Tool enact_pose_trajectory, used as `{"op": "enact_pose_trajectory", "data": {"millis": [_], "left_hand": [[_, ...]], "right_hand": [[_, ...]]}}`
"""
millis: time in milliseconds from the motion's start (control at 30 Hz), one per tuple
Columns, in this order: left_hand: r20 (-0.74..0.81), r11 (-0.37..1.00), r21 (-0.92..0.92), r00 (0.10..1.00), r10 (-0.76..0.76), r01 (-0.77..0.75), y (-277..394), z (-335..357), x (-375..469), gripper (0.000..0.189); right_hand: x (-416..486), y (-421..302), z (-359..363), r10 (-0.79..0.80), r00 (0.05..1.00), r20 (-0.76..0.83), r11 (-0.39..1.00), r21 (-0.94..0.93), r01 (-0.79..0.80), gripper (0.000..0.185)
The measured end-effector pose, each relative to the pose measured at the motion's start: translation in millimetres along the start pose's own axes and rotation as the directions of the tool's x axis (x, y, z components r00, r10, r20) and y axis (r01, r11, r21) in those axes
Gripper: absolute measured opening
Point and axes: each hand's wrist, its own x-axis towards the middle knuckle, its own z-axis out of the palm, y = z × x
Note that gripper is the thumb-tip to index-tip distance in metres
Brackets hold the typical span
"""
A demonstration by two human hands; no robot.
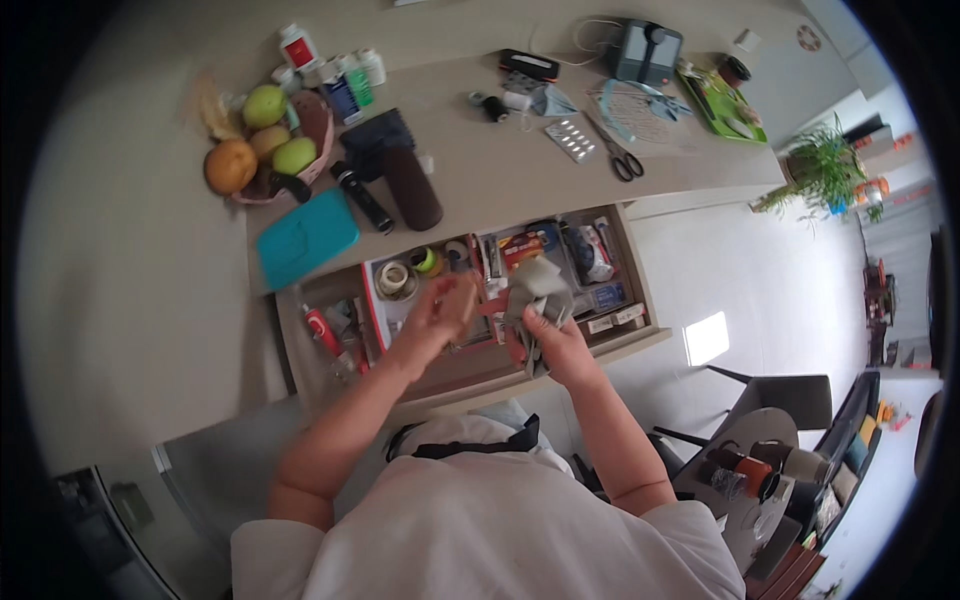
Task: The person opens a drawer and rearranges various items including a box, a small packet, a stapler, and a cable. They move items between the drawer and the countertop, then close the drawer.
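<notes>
My right hand (551, 337) grips a crumpled bundle of grey-green cloth or soft material (540, 292) above the open drawer (457, 371). To its left, my left hand (446, 307) is blurred over the middle of the drawer; its fingers are bent, and whether anything is in them cannot be told. Beneath the hands, a white tray with red edges (371, 307) holds tape rolls (393, 278). A red-and-white tube-like object (322, 330) lies in the drawer's left part. Small boxes (600, 324) and packets fill its right part.
On the countertop stand a fruit basket (326, 135), bottles (298, 46), a teal case (309, 236), a flashlight (361, 196) and a dark brown cylinder (412, 187). Scissors (622, 157), a blister pack (570, 140) and a green tray (724, 112) lie farther right. A chair (791, 401) stands at right.
</notes>
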Motion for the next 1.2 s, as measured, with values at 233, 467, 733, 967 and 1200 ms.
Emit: {"op": "enact_pose_trajectory", "data": {"millis": [233,467,733,967,1200], "left_hand": [[0.014,0.973,0.225,0.999,-0.049,0.044,-48.1,-9.4,-84.0,0.033],[-0.204,0.749,0.657,0.937,0.285,-0.085,-58.3,-19.1,-116.7,0.020],[-0.138,0.561,0.812,0.882,0.451,-0.160,-65.4,-5.4,-119.2,0.033],[-0.147,0.624,0.731,0.829,0.539,-0.276,-73.9,-9.7,-118.3,0.044],[-0.156,0.613,0.770,0.879,0.450,-0.177,-83.1,0.9,-119.4,0.047]], "right_hand": [[-25.7,31.4,36.1,0.113,0.895,0.432,0.542,-0.782,0.309,0.063],[-37.4,48.2,56.3,0.233,0.867,0.440,0.180,-0.896,0.407,0.052],[-24.2,89.8,100.3,0.302,0.953,0.032,-0.280,-0.953,0.121,0.023],[-8.5,78.6,73.1,0.394,0.890,0.231,0.335,-0.938,0.096,0.027],[-19.7,86.0,78.0,0.422,0.898,0.122,-0.050,-0.986,0.158,0.027]]}}
